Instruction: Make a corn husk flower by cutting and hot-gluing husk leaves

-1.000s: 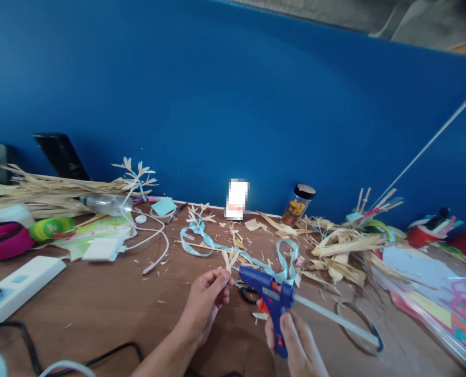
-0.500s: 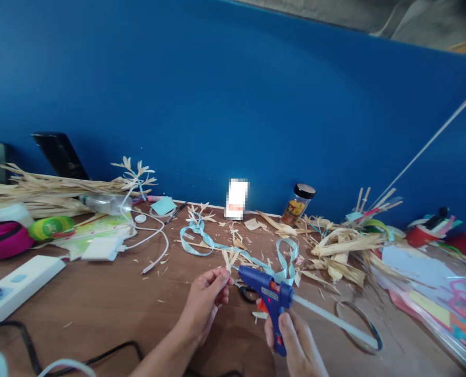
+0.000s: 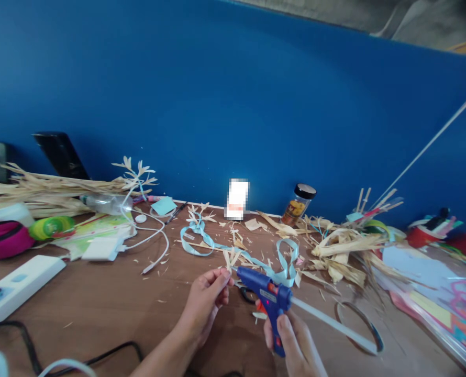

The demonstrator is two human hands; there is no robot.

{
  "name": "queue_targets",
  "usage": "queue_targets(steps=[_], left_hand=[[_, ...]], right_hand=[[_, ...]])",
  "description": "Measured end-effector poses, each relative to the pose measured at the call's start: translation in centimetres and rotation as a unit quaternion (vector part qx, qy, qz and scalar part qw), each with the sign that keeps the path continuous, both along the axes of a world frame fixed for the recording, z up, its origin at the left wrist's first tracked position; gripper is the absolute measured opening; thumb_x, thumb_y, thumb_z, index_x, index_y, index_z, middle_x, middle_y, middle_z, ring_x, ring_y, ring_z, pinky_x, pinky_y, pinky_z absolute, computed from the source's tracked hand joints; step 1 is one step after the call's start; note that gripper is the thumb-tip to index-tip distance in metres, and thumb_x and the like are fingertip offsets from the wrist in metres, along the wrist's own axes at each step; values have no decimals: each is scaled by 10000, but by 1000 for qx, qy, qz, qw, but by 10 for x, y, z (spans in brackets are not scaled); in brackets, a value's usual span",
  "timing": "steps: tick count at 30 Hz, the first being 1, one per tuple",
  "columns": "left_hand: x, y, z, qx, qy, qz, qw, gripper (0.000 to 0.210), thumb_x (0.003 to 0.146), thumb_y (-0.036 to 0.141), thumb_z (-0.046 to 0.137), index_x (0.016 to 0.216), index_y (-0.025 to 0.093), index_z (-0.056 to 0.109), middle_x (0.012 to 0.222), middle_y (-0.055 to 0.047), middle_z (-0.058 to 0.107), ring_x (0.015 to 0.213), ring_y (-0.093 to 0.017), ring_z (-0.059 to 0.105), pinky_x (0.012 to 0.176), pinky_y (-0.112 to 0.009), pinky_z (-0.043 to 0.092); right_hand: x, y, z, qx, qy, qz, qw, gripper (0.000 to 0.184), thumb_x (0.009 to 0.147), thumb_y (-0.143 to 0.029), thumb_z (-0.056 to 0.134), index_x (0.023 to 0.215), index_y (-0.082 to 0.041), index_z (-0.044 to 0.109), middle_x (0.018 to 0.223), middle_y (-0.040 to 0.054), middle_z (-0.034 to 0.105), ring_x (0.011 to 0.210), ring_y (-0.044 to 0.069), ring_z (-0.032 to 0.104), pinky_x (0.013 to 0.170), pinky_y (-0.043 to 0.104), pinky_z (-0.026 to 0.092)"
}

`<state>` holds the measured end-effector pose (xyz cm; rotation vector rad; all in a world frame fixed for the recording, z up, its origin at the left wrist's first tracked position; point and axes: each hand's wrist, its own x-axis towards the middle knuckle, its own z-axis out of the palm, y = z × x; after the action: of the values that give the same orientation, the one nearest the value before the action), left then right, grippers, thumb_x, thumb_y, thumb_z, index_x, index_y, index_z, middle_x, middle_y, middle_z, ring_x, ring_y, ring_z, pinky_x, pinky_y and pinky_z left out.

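Lower centre of frame: the left hand (image 3: 203, 303) pinches a small straw flower (image 3: 230, 258) between thumb and fingertips, its splayed petals standing above the fingers. The right hand (image 3: 296, 345), at the bottom edge right of centre, is closed around the handle of a blue glue gun (image 3: 265, 294). The gun's nozzle points up-left and meets the base of the straw flower just beside the left fingertips. A clear glue stick (image 3: 331, 325) projects from the rear of the gun toward the lower right.

Behind the gun, scissors (image 3: 244, 291) lie on the brown table (image 3: 99, 303), partly hidden. A pale blue ribbon (image 3: 201, 236) loops across the centre of the table among straw scraps. A jar with a black lid (image 3: 299, 204) stands against the blue wall (image 3: 233, 94), right of centre. A heap of dried husks (image 3: 343, 251) lies at centre right. At left: a white charger with cable (image 3: 103, 248), a white power strip (image 3: 21, 283), a pink pouch (image 3: 1, 238) and long husk strips (image 3: 48, 188) at the wall
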<state>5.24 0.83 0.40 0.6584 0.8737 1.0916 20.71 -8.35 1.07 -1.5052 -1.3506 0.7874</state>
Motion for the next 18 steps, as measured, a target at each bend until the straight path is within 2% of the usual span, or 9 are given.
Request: queue_targets(steps=[11,14,18], left_hand=[[0,0,-3,-3,-2,4,1000,231,623,348,717,647,131,642,575,5,585,427,-28,399,422,-141,329],[0,1,-3,-6,-7,6,1000,220,634,333,714,656,129,634,572,10,581,430,-27,404,425,-137,333],[1,1,-3,-2,-8,4,1000,208,664,320,695,671,123,630,584,9,583,433,-21,402,423,-129,328]], right_hand=[[-1,-1,0,1,6,-7,1000,475,857,-540,316,651,-183,553,541,3,522,521,145,445,515,255,326],[-1,-1,-2,-4,10,-17,1000,456,861,-537,308,729,-182,561,547,-1,523,533,153,449,530,259,325],[0,-1,-1,-12,3,-1,1000,473,866,-526,304,631,-187,536,560,4,522,535,147,443,550,259,319]])
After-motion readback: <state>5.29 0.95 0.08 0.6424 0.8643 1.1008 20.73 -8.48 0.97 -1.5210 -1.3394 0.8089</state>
